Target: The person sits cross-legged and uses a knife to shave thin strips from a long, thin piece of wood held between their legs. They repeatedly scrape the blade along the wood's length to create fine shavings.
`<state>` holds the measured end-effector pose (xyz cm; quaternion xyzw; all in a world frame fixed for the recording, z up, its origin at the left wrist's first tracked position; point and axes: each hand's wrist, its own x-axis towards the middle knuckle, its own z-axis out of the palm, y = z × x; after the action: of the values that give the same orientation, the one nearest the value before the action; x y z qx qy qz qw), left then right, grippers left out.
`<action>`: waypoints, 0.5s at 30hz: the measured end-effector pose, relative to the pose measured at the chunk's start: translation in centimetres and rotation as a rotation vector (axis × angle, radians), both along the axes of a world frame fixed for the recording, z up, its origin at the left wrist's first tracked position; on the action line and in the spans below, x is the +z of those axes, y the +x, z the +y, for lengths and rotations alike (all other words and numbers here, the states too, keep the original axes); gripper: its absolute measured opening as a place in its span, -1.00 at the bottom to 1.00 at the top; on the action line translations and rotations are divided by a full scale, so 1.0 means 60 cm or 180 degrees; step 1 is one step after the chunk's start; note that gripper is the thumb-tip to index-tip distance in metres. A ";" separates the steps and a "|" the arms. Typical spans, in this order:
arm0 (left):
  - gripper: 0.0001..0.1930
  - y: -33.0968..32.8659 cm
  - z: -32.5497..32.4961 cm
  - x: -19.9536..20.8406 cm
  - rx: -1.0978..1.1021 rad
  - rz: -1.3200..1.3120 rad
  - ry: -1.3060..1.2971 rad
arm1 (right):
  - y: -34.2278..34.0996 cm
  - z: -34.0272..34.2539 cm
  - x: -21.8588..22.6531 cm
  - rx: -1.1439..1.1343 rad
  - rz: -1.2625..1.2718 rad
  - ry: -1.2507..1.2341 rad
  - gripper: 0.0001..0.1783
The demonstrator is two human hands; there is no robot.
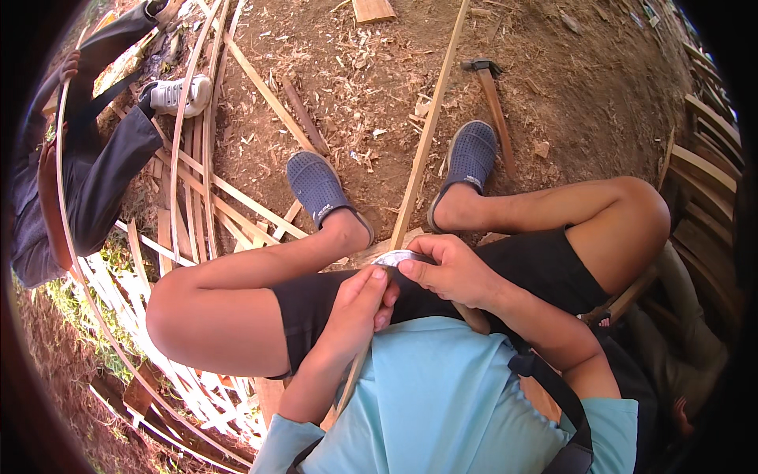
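A long, narrow wooden strip point(429, 130) runs from the far ground between my feet to my lap, and its near end point(354, 378) lies against my light blue shirt. My left hand point(362, 304) is closed around this strip, thumb on top. In my right hand point(456, 272) is a knife, fingers wrapped over it. Its short silvery blade point(392, 257) lies across the strip just beyond my left thumb. The brown wooden handle point(472, 317) sticks out below my right palm toward my shirt. The exact contact of edge and wood is too small to tell.
A hammer point(491, 107) lies beyond my right foot. Many long strips point(207, 158) are heaped at left, where another person's shoe point(181, 95) and a hand point(70, 65) gripping a strip show. Stacked curved slats point(711, 170) stand at right. Shavings litter the dirt ground point(553, 103).
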<state>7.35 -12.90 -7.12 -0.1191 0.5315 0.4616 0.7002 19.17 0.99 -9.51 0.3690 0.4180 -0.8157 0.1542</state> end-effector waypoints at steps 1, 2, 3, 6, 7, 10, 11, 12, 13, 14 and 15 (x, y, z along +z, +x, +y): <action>-0.72 0.001 0.000 -0.001 0.0022 -0.0035 0.0002 | -0.001 -0.001 -0.001 -0.0021 -0.0023 -0.0043 -0.77; -0.72 0.001 -0.001 -0.002 0.0042 -0.0069 0.0003 | -0.001 -0.001 -0.002 -0.0044 -0.0046 -0.0088 -0.78; -0.72 0.002 -0.003 -0.004 0.0039 -0.0071 0.0049 | -0.001 -0.001 -0.002 -0.0057 -0.0080 -0.0070 -0.78; -0.71 0.003 -0.007 -0.009 0.0035 -0.0060 0.0111 | 0.000 0.000 -0.006 -0.0098 -0.0159 -0.0041 -0.79; -0.70 0.003 -0.005 -0.008 0.0040 -0.0044 0.0083 | 0.000 0.001 -0.007 -0.0110 -0.0171 -0.0043 -0.78; -0.67 0.002 0.000 -0.004 0.0021 -0.0016 0.0042 | 0.003 0.000 -0.015 -0.0216 -0.0162 -0.0086 -0.78; -0.65 0.001 0.001 -0.004 0.0012 -0.0010 0.0036 | 0.004 0.000 -0.017 -0.0261 -0.0151 -0.0105 -0.77; -0.64 0.001 0.002 -0.003 -0.0006 -0.0033 0.0049 | 0.001 0.002 -0.015 -0.0321 -0.0185 0.0098 -0.77; -0.63 0.001 0.002 -0.003 -0.0022 -0.0055 0.0063 | -0.004 0.007 -0.011 -0.0380 -0.0218 0.0302 -0.77; -0.61 0.001 0.002 -0.002 -0.0037 -0.0077 0.0077 | -0.006 0.009 -0.008 -0.0438 -0.0250 0.0507 -0.77; -0.61 0.000 0.002 -0.001 -0.0038 -0.0072 0.0079 | -0.007 0.009 -0.009 -0.0470 -0.0234 0.0507 -0.77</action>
<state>7.34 -12.77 -7.17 -0.1125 0.5185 0.4626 0.7103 18.76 1.51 -10.03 0.4395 0.4473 -0.7749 0.0790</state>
